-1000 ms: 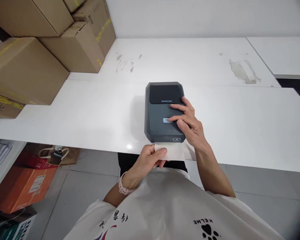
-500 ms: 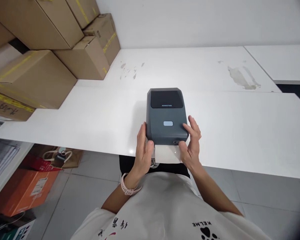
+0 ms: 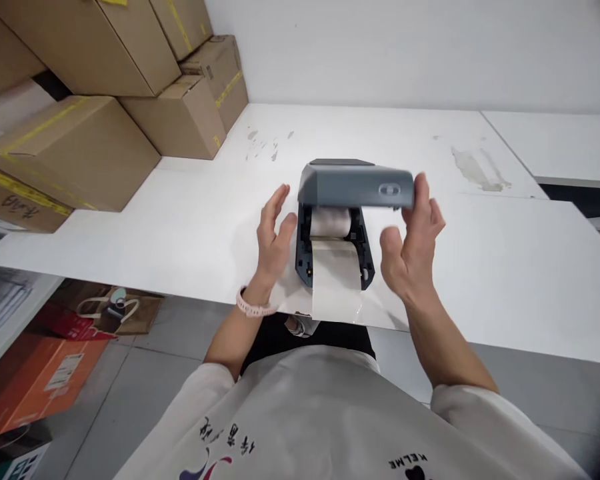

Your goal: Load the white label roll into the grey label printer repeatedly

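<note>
A dark grey label printer [image 3: 369, 267] stands on the white table with its lid [image 3: 350, 185] raised. Inside sits a roll of white label paper [image 3: 331, 222], and its loose strip [image 3: 336, 280] runs out over the front toward the table edge. My right hand [image 3: 414, 243] has its fingers at the lid's right end, the thumb lower and apart from it. Left of the printer, my left hand [image 3: 274, 240] is open, fingers stretched up and thumb near the lid's left side, holding nothing.
Cardboard boxes [image 3: 85, 150] are stacked at the table's back left. A white wall [image 3: 380, 53] rises behind. On the floor at left are an orange box [image 3: 45, 383] and a paper bag [image 3: 145, 310]. Stain marks [image 3: 480, 170] show on the white table [image 3: 480, 267].
The printer's lid has swung up from shut, uncovering the paper roll. My right hand has moved up and right with the lid; my left hand has moved up and away from the printer's side.
</note>
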Demonstrator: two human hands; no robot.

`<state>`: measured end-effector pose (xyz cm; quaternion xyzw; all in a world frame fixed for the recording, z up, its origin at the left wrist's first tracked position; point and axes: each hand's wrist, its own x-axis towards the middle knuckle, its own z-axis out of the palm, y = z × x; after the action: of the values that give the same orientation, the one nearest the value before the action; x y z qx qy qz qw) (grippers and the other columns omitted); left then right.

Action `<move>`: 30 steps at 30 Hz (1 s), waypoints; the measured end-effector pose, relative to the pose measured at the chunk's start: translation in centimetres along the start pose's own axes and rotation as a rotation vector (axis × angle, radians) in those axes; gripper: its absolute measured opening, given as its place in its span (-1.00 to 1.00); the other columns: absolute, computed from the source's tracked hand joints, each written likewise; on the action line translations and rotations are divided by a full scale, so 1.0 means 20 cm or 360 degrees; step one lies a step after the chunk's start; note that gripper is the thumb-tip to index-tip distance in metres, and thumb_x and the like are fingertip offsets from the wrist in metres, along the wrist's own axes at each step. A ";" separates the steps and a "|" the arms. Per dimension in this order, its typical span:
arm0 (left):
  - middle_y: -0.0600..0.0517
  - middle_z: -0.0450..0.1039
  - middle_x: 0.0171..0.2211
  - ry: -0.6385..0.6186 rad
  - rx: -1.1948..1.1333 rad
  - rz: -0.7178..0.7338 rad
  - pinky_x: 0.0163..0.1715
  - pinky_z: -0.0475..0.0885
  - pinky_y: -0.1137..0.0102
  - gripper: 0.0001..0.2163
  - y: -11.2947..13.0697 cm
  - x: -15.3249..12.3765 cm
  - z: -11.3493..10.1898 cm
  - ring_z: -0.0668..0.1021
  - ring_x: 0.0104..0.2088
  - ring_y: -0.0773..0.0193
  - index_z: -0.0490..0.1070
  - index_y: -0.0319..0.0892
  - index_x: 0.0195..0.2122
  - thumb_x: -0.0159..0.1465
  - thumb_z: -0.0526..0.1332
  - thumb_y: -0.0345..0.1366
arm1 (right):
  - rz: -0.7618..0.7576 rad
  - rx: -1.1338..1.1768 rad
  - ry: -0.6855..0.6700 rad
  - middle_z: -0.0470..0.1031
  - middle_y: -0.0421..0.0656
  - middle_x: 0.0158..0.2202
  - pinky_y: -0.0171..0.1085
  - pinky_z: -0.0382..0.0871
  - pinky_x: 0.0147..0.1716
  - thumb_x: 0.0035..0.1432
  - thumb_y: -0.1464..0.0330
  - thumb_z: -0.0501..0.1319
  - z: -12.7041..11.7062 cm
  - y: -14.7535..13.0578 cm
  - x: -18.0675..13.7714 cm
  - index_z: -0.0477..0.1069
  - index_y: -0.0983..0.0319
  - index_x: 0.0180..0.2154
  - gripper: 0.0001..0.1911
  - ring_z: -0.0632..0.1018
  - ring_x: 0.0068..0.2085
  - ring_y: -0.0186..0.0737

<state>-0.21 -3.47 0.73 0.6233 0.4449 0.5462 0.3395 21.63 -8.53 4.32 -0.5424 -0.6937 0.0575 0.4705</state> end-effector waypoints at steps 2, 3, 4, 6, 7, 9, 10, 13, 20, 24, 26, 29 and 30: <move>-0.05 0.04 0.48 -0.0278 0.0066 -0.0113 0.37 0.19 -0.01 -0.29 -0.08 0.14 -0.01 0.07 0.49 -0.07 0.05 0.11 0.44 0.30 0.23 0.05 | -0.0068 -0.0089 0.0041 -0.02 -0.07 0.49 0.45 -0.15 0.35 0.40 -0.06 -0.12 0.01 0.00 0.17 -0.36 -0.06 0.47 -0.24 0.16 0.44 0.31; -0.06 0.04 0.48 -0.0439 0.0051 -0.0179 0.34 0.25 0.01 -0.23 -0.12 0.19 -0.01 0.10 0.48 -0.08 0.05 0.11 0.44 0.24 0.30 0.00 | -0.0091 -0.0117 0.0059 0.00 -0.06 0.48 0.44 -0.19 0.36 0.40 -0.06 -0.11 0.02 0.00 0.26 -0.39 -0.06 0.47 -0.22 0.18 0.43 0.29; -0.07 0.05 0.47 -0.0545 0.0030 -0.0223 0.30 0.30 0.03 -0.19 -0.16 0.22 -0.01 0.14 0.46 -0.09 0.05 0.11 0.44 0.18 0.34 -0.06 | -0.0109 -0.0135 0.0076 0.03 -0.05 0.47 0.43 -0.23 0.37 0.40 -0.06 -0.10 0.03 0.01 0.33 -0.40 -0.05 0.47 -0.22 0.21 0.42 0.27; -0.08 0.12 0.45 -0.0617 -0.0002 -0.0276 0.25 0.37 0.08 -0.13 -0.20 0.23 0.00 0.24 0.41 -0.08 0.04 0.08 0.45 0.12 0.36 -0.16 | -0.0159 -0.0151 0.0094 0.06 -0.06 0.46 0.41 -0.28 0.38 0.40 -0.07 -0.11 0.06 0.02 0.47 -0.39 -0.05 0.47 -0.22 0.22 0.41 0.23; -0.10 0.15 0.43 -0.0592 0.0009 -0.0297 0.23 0.38 0.09 -0.13 -0.21 0.22 0.01 0.27 0.39 -0.08 0.03 0.05 0.45 0.11 0.34 -0.20 | -0.0194 -0.0161 0.0109 0.04 -0.07 0.46 0.41 -0.28 0.38 0.39 -0.08 -0.11 0.06 0.03 0.52 -0.38 -0.05 0.47 -0.22 0.20 0.42 0.22; -0.16 0.20 0.39 -0.0497 0.0114 -0.0360 0.19 0.38 0.08 -0.13 -0.21 0.19 0.03 0.31 0.35 -0.10 0.03 -0.04 0.45 0.10 0.30 -0.24 | -0.0282 -0.0213 0.0179 0.01 -0.08 0.48 0.40 -0.27 0.37 0.38 -0.09 -0.10 0.08 0.03 0.59 -0.32 -0.03 0.47 -0.21 0.11 0.44 0.23; -0.19 0.25 0.36 -0.0452 0.0206 -0.0401 0.16 0.39 0.07 -0.15 -0.19 0.17 0.03 0.33 0.32 -0.12 0.03 -0.09 0.45 0.10 0.27 -0.25 | -0.0327 -0.0253 0.0226 0.02 -0.07 0.48 0.39 -0.25 0.37 0.38 -0.09 -0.08 0.09 0.03 0.60 -0.27 -0.01 0.47 -0.22 0.06 0.45 0.24; -0.20 0.50 0.05 -0.0411 0.0510 -0.0511 -0.03 0.43 0.09 -0.24 -0.13 0.15 0.04 0.51 0.05 -0.10 0.15 -0.19 0.39 0.12 0.21 -0.24 | -0.0467 -0.0362 0.0200 0.24 -0.02 0.38 0.30 -0.07 0.35 0.39 -0.01 -0.02 0.11 0.03 0.59 0.10 0.04 0.38 -0.38 0.15 0.42 0.22; 0.05 0.46 -0.44 -0.0469 0.0602 -0.0495 -0.33 0.32 0.28 -0.36 -0.08 0.16 0.04 0.48 -0.40 0.15 0.31 -0.22 0.28 0.11 0.13 -0.30 | -0.0433 -0.0633 -0.1300 0.58 0.07 0.05 0.09 0.43 -0.03 0.23 0.06 0.22 0.27 0.11 0.46 0.37 0.20 0.21 -0.41 0.58 0.02 0.21; 0.05 0.46 -0.45 -0.0461 0.0526 -0.0494 -0.36 0.30 0.31 -0.34 -0.11 0.16 0.04 0.46 -0.42 0.18 0.29 -0.24 0.29 0.10 0.14 -0.31 | -0.0299 -0.0763 -0.1463 0.57 0.15 0.07 0.15 0.41 -0.01 0.12 -0.02 0.29 0.32 0.13 0.47 0.26 0.24 0.30 -0.18 0.58 0.02 0.29; 0.06 0.45 -0.46 -0.0463 0.0507 -0.0499 -0.37 0.30 0.31 -0.33 -0.11 0.16 0.04 0.46 -0.42 0.19 0.27 -0.25 0.29 0.10 0.15 -0.31 | -0.0244 -0.0459 -0.1467 0.54 0.04 0.14 0.13 0.44 0.01 0.08 -0.02 0.33 0.27 0.14 0.48 0.27 0.13 0.30 -0.19 0.57 0.07 0.25; 0.07 0.44 -0.47 -0.0471 0.0495 -0.0516 -0.37 0.29 0.31 -0.32 -0.11 0.16 0.04 0.46 -0.43 0.18 0.26 -0.25 0.31 0.09 0.15 -0.30 | -0.0176 0.0183 -0.1371 0.47 -0.09 0.24 0.05 0.46 0.09 -0.01 0.03 0.43 0.08 0.18 0.46 0.27 0.04 0.29 -0.14 0.54 0.15 0.15; 0.08 0.43 -0.48 -0.0474 0.0490 -0.0520 -0.37 0.29 0.32 -0.32 -0.11 0.16 0.04 0.46 -0.43 0.19 0.25 -0.25 0.31 0.09 0.14 -0.30 | -0.0131 0.0376 -0.1280 0.48 -0.09 0.23 0.03 0.46 0.10 -0.05 0.06 0.47 0.02 0.21 0.44 0.30 0.04 0.28 -0.13 0.54 0.14 0.13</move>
<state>0.13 0.34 -0.19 0.6609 0.5625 0.3124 0.3862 24.55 0.28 6.86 -0.3909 -0.8317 0.3250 0.2232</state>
